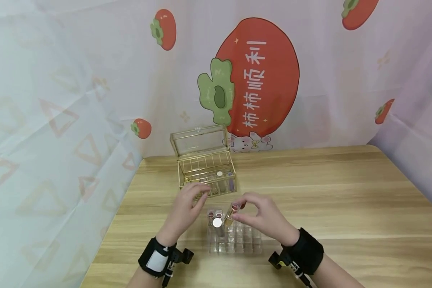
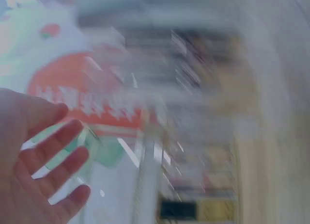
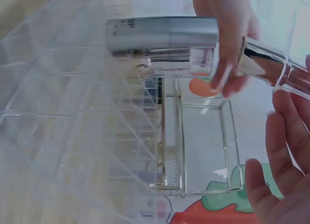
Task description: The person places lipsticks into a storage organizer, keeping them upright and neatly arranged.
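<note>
My right hand (image 1: 264, 216) pinches a lipstick (image 3: 264, 61) with a shiny gold base and a clear top, tilted above the clear acrylic organizer (image 1: 243, 242). Several tubes stand at the organizer's left end, among them a silver-topped tube (image 1: 217, 224); that tube (image 3: 162, 34) looks large in the right wrist view. My left hand (image 1: 183, 206) holds nothing. It hovers in front of the gold-edged glass box (image 1: 207, 195), its fingers loosely bent, and in the left wrist view they are spread apart. Motion blurs much of that view.
The box's hinged glass lid (image 1: 199, 142) stands raised at the back. Inside the box are several cosmetics, including a white-topped tube (image 1: 220, 174) and a purple one (image 1: 231, 182). A wooden table (image 1: 327, 200) lies underneath, with a printed cloth (image 1: 331, 80) behind.
</note>
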A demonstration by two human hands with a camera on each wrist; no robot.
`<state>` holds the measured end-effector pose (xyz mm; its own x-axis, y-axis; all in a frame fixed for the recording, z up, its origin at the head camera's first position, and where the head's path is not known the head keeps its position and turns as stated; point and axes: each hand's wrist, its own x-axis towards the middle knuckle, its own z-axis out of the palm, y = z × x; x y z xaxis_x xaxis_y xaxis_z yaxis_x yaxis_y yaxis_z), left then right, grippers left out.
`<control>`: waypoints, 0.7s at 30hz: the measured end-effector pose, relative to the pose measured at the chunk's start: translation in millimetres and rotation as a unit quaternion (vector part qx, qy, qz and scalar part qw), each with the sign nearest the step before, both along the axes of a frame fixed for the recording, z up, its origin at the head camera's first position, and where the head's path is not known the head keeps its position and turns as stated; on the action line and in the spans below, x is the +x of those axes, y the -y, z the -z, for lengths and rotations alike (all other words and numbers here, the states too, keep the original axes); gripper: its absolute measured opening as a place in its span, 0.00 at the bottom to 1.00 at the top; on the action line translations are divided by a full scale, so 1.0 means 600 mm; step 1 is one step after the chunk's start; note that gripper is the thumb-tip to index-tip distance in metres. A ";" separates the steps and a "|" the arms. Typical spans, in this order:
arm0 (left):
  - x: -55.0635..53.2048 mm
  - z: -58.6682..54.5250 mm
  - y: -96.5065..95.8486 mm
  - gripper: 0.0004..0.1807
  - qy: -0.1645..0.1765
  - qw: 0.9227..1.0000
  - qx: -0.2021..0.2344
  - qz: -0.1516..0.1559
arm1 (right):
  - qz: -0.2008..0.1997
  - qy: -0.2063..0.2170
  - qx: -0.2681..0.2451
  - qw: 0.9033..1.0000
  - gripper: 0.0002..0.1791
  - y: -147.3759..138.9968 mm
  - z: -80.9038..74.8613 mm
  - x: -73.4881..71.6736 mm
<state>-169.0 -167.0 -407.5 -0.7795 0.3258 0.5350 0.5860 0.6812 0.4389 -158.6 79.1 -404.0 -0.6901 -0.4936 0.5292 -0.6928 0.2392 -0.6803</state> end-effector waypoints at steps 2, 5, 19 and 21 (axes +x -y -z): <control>0.008 -0.014 -0.011 0.13 -0.018 0.999 0.017 0.041 | 0.009 -0.013 -0.017 1.000 0.12 0.000 -0.007 -0.004; 0.019 -0.027 -0.030 0.19 -0.014 0.991 0.025 0.127 | 0.014 -0.026 -0.033 0.999 0.12 0.001 -0.014 -0.007; 0.023 -0.035 -0.055 0.21 -0.004 0.982 0.046 0.183 | 0.015 -0.029 -0.039 0.999 0.10 0.010 -0.014 -0.009; 0.019 -0.037 -0.053 0.22 -0.011 0.983 0.043 0.176 | 0.026 -0.031 -0.033 0.999 0.10 0.010 -0.014 -0.010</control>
<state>-157.9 -135.0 -385.1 -0.6144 0.5258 0.5883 0.7889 0.3951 0.4707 -164.4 73.0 -395.4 -0.6787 -0.4214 0.6015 -0.7218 0.2320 -0.6520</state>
